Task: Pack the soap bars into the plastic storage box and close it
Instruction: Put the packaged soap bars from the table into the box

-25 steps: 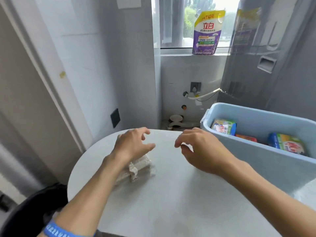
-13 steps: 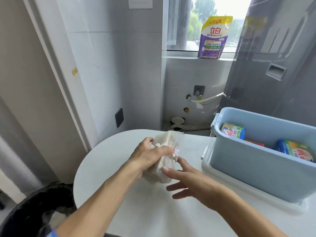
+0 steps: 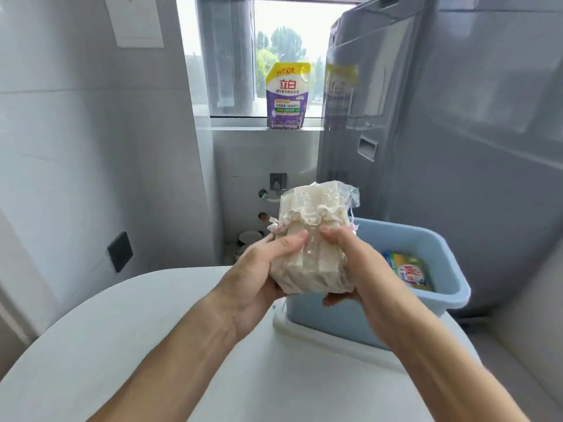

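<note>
I hold a clear plastic bag of cream-white soap bars (image 3: pixel 316 239) upright in the air, above the near left corner of the light blue plastic storage box (image 3: pixel 441 269). My left hand (image 3: pixel 262 269) grips the bag's left side, thumb on its front. My right hand (image 3: pixel 353 263) holds its right side and bottom. The box stands open on the white round table (image 3: pixel 122 345), resting on its white lid (image 3: pixel 304 330). Inside it lies a green, yellow and red wrapped soap pack (image 3: pixel 408 269); the rest of its inside is hidden by my hands.
A purple and yellow detergent pouch (image 3: pixel 288 95) stands on the window sill behind. A tall grey appliance (image 3: pixel 441 132) rises right behind the box. A tiled wall with a dark socket (image 3: pixel 120 251) is to the left.
Both hands lifted the bag of soap bars off the table and raised it upright toward the box. The view also shifted right and closer to the box.
</note>
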{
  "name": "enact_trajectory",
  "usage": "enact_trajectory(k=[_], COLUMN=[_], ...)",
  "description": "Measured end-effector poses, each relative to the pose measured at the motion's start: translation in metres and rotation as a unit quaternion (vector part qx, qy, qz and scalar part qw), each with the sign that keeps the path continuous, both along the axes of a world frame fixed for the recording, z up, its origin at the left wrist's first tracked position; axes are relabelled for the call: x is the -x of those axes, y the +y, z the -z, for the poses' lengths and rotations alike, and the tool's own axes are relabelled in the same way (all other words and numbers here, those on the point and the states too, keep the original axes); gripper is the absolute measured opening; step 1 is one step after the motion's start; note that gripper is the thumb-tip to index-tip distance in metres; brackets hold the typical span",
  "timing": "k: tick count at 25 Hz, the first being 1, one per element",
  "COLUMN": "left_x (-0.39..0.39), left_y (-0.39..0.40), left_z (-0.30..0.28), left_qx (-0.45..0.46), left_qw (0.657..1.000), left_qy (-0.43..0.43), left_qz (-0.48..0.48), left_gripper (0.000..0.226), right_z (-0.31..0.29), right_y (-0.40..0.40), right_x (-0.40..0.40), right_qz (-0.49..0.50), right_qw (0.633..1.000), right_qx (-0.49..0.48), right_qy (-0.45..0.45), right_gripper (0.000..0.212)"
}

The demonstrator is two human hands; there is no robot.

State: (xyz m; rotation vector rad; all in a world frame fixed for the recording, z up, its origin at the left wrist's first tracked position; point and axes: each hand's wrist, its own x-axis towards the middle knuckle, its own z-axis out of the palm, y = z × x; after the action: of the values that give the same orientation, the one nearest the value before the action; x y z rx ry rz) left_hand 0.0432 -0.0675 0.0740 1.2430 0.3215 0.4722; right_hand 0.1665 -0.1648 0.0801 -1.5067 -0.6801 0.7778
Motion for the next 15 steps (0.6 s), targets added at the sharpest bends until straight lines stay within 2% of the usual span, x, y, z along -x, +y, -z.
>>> enact_trajectory(k=[3,5,7,8,10,12,13,15], left_x=[-0.053,-0.086,-0.114,-0.123,-0.136,-0.140,-0.141,-0.140], left_y=[0.000,0.004,0.007,0.008,0.012,0.013,0.013,0.010], left_z=[-0.017,-0.020,-0.011,-0.004,0.010,0.021,0.024,0.028], left_qx=[-0.042,-0.058,-0.061,-0.091,-0.228,-0.386,-0.443,-0.493], left_qw=[0.998,0.993,0.982,0.971,0.922,0.840,0.804,0.768], left_qy=[0.037,0.102,0.176,0.219,0.309,0.376,0.389,0.390], left_qz=[-0.018,-0.031,-0.032,-0.036,-0.042,-0.064,-0.083,-0.121], left_gripper=[0.044,0.042,0.036,0.034,0.033,0.044,0.050,0.055], right_z=[-0.018,-0.017,-0.001,0.009,0.026,0.034,0.035,0.033], right_y=[-0.008,-0.007,-0.005,-0.003,0.001,0.003,0.003,0.003], right_x=[-0.056,-0.085,-0.108,-0.115,-0.124,-0.129,-0.130,-0.131], right_qz=[0.076,0.102,0.105,0.092,0.051,0.033,0.031,0.036], right_qw=[0.993,0.990,0.988,0.985,0.967,0.935,0.921,0.915], right_qx=[0.019,0.040,0.079,0.114,0.210,0.289,0.305,0.309], right_qy=[-0.088,-0.091,-0.086,-0.095,-0.134,-0.206,-0.240,-0.258], right_gripper=[0.038,0.022,0.018,0.016,0.016,0.020,0.021,0.024])
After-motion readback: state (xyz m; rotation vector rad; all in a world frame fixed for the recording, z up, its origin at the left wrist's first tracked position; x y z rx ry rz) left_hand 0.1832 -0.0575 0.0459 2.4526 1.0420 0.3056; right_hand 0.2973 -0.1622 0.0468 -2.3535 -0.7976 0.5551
